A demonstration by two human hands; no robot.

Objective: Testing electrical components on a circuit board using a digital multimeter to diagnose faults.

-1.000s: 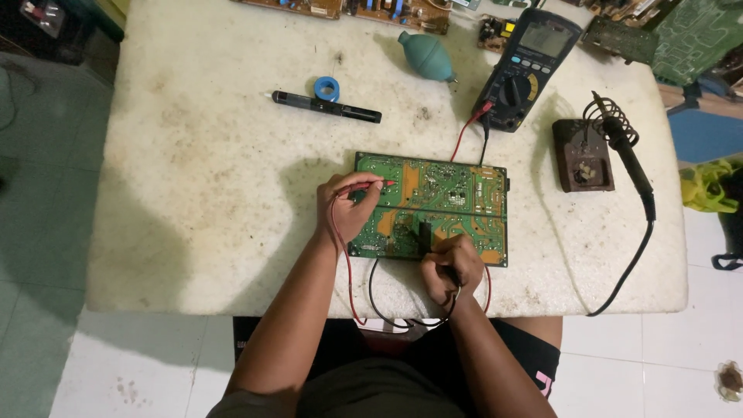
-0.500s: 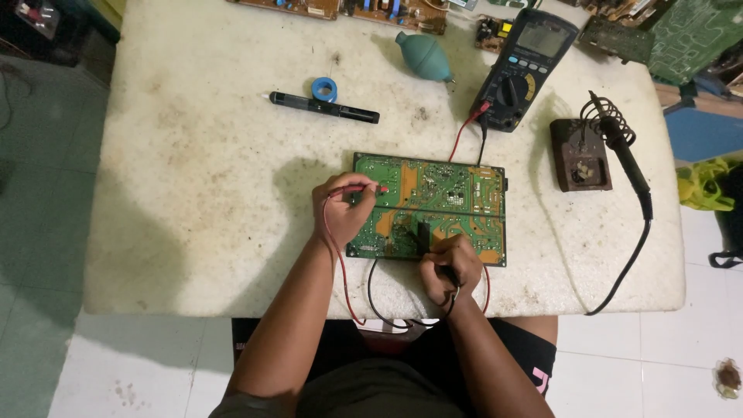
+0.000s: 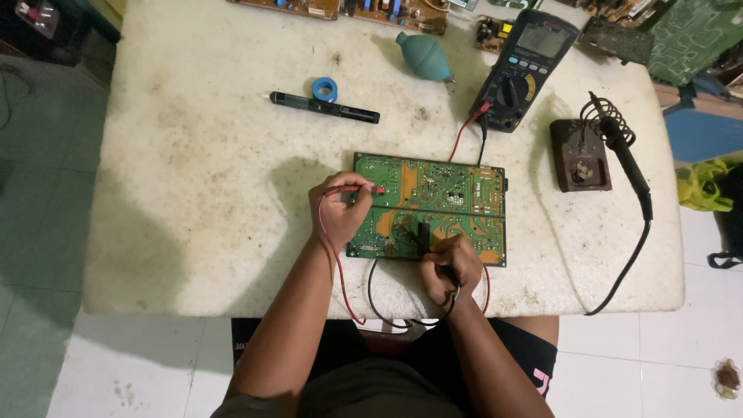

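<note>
- Green circuit board point(image 3: 433, 205) lies flat near the front edge of a stained white table point(image 3: 193, 193)
- Left hand point(image 3: 339, 213) pinches a red probe point(image 3: 357, 189) between fingertips, tip on the board's left part
- Right hand point(image 3: 449, 267) grips a black probe point(image 3: 425, 234), fingers curled tight, at the board's lower middle
- Leads run to a multimeter point(image 3: 520, 70) behind
- Risk: a probe tip could slip and bridge neighbouring solder joints

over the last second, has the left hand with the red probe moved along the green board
No. The left hand holds the red probe at the same spot near the upper left of the green circuit board; only the camera view shifted slightly.
</note>
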